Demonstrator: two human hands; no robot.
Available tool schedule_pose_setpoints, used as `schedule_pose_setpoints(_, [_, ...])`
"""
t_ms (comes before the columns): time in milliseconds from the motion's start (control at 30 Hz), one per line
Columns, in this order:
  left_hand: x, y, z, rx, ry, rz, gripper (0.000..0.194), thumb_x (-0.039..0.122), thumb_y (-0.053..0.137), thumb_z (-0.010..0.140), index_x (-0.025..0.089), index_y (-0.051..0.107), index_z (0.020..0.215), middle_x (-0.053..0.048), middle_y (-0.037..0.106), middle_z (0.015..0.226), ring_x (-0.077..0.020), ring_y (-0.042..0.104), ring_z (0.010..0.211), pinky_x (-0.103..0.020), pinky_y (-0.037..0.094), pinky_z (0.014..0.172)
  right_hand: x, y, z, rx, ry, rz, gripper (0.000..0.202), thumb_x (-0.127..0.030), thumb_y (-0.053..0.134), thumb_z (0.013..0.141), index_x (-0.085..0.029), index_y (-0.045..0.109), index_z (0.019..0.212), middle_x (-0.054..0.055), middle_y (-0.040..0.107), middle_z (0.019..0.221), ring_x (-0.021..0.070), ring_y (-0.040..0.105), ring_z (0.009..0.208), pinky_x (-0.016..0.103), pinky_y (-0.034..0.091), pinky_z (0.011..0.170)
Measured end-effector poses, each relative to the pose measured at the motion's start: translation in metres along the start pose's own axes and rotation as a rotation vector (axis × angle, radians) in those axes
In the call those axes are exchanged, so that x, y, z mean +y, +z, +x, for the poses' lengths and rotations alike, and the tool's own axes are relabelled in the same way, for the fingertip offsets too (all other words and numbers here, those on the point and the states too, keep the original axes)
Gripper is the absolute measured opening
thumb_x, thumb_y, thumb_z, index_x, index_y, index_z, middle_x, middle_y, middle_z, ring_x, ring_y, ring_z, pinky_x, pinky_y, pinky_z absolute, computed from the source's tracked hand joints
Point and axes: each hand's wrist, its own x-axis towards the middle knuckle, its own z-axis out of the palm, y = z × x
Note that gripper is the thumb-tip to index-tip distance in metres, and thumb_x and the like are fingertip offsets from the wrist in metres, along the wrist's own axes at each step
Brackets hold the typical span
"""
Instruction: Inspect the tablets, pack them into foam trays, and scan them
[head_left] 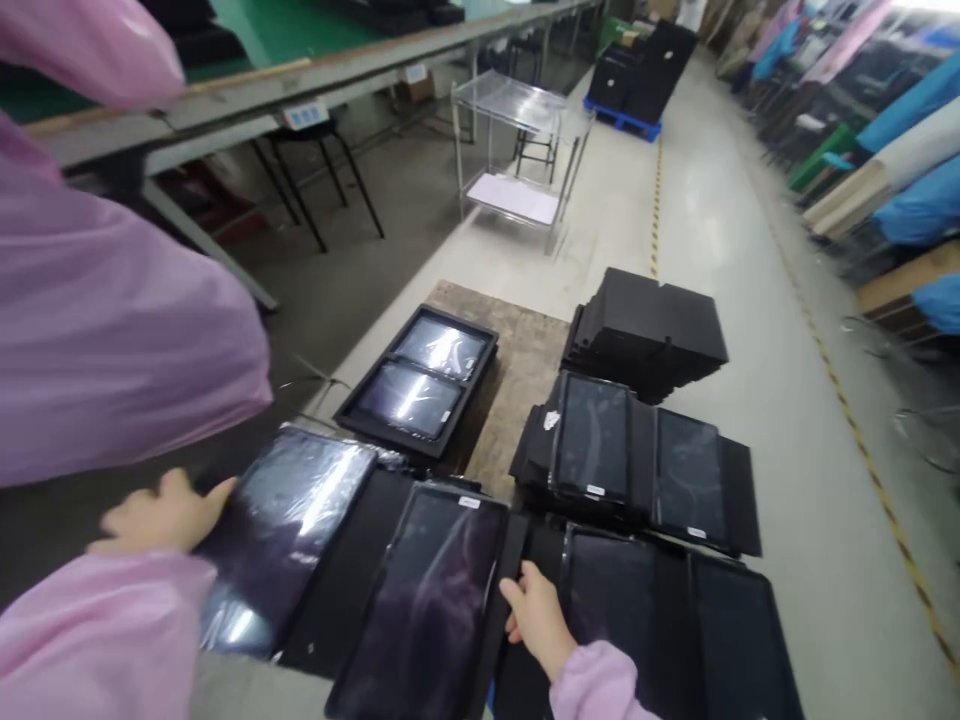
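A black foam tray holds two dark screens side by side: a film-covered screen (300, 530) on the left and a labelled screen (442, 590) on the right. My left hand (161, 515) is at the tray's left edge, its thumb against the edge and its fingertips partly hidden. At the opposite edge, beside the labelled screen, my right hand (536, 615) has its fingers closed around the tray's rim. More dark screens (611, 590) lie in a neighbouring tray just right of my right hand.
Beyond are a tray with two shiny screens (412, 390), stacked screens (592, 435) and piled black foam trays (652, 320) on a wooden board (517, 345). A wire cart (514, 195) stands farther off. A person's pink sleeve (112, 330) fills the left side.
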Motion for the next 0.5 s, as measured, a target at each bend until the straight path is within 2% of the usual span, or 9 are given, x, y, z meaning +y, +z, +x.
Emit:
schedule_pose_setpoints(67, [0.029, -0.009, -0.035, 0.187, 0.139, -0.096, 0.072, 0.071, 0.007, 0.072, 0.036, 0.021, 0.133, 0.0, 0.016, 0.152, -0.0385, 0.024, 0.131, -0.058, 0.024, 0.095, 0.004, -0.026, -0.013, 0.049, -0.051, 0.023, 0.035, -0.025, 0.052, 0.077, -0.016, 0.052, 0.111, 0.006, 0.064, 0.094, 0.0107, 0.056, 0.042, 0.022, 0.043, 0.034])
schedule_pose_setpoints(100, [0.047, -0.013, -0.056, 0.206, 0.3, -0.157, 0.069, 0.068, 0.014, 0.071, 0.037, 0.022, 0.133, 0.003, 0.018, 0.151, -0.0371, 0.025, 0.131, -0.056, 0.024, 0.099, 0.008, -0.045, -0.018, 0.098, -0.08, 0.03, 0.037, -0.026, 0.052, 0.077, -0.018, 0.053, 0.113, 0.005, 0.064, 0.097, 0.0112, 0.058, 0.046, 0.022, 0.045, 0.038])
schedule_pose_setpoints(133, [0.068, -0.014, -0.08, 0.17, 0.492, -0.227, 0.068, 0.064, 0.022, 0.07, 0.035, 0.028, 0.131, 0.002, 0.027, 0.148, -0.0355, 0.028, 0.13, -0.052, 0.023, 0.103, 0.014, -0.069, -0.022, 0.163, -0.102, 0.033, 0.035, -0.028, 0.052, 0.078, -0.019, 0.054, 0.112, 0.003, 0.065, 0.094, 0.0121, 0.06, 0.05, 0.023, 0.047, 0.044])
schedule_pose_setpoints(167, [0.09, -0.012, -0.105, 0.074, 0.661, -0.31, 0.066, 0.059, 0.029, 0.068, 0.03, 0.036, 0.127, -0.002, 0.039, 0.141, -0.0349, 0.032, 0.128, -0.049, 0.022, 0.106, 0.021, -0.097, -0.025, 0.236, -0.11, 0.032, 0.031, -0.029, 0.05, 0.08, -0.019, 0.057, 0.108, 0.002, 0.065, 0.087, 0.0134, 0.061, 0.055, 0.024, 0.049, 0.051])
schedule_pose_setpoints(200, [0.113, -0.007, -0.131, 0.008, 0.76, -0.335, 0.064, 0.056, 0.032, 0.065, 0.026, 0.044, 0.121, -0.005, 0.051, 0.13, -0.0321, 0.041, 0.122, -0.043, 0.026, 0.106, 0.03, -0.129, -0.025, 0.327, -0.09, 0.028, 0.028, -0.03, 0.047, 0.081, -0.017, 0.058, 0.104, 0.003, 0.065, 0.084, 0.0151, 0.061, 0.057, 0.025, 0.049, 0.053])
schedule_pose_setpoints(267, [0.159, 0.012, -0.182, -0.104, 0.908, -0.353, 0.059, 0.052, 0.039, 0.064, 0.022, 0.053, 0.113, -0.009, 0.058, 0.119, -0.0259, 0.047, 0.118, -0.031, 0.03, 0.106, 0.048, -0.195, -0.019, 0.492, -0.032, 0.006, 0.023, -0.029, 0.046, 0.083, -0.016, 0.058, 0.097, 0.005, 0.065, 0.083, 0.0175, 0.061, 0.062, 0.029, 0.05, 0.06])
schedule_pose_setpoints(333, [0.206, 0.039, -0.223, -0.209, 0.973, -0.362, 0.056, 0.048, 0.044, 0.067, 0.019, 0.056, 0.113, -0.009, 0.059, 0.119, -0.023, 0.049, 0.116, -0.027, 0.032, 0.104, 0.063, -0.258, -0.005, 0.622, 0.021, -0.032, 0.017, -0.025, 0.047, 0.085, -0.015, 0.059, 0.091, 0.005, 0.065, 0.084, 0.0187, 0.061, 0.072, 0.033, 0.049, 0.072])
schedule_pose_setpoints(400, [0.25, 0.065, -0.249, -0.282, 0.957, -0.372, 0.054, 0.044, 0.045, 0.072, 0.016, 0.053, 0.118, -0.011, 0.057, 0.122, -0.0219, 0.049, 0.118, -0.028, 0.033, 0.103, 0.073, -0.31, 0.016, 0.72, 0.049, -0.081, 0.014, -0.022, 0.051, 0.086, -0.014, 0.059, 0.093, 0.007, 0.063, 0.095, 0.0202, 0.059, 0.09, 0.038, 0.044, 0.086])
schedule_pose_setpoints(500, [0.308, 0.092, -0.26, -0.342, 0.847, -0.381, 0.06, 0.045, 0.045, 0.078, 0.011, 0.043, 0.127, -0.014, 0.051, 0.13, -0.0228, 0.045, 0.123, -0.03, 0.035, 0.102, 0.084, -0.359, 0.054, 0.856, 0.108, -0.125, 0.028, -0.028, 0.054, 0.088, -0.014, 0.054, 0.112, 0.01, 0.052, 0.121, 0.0248, 0.046, 0.114, 0.047, 0.033, 0.099])
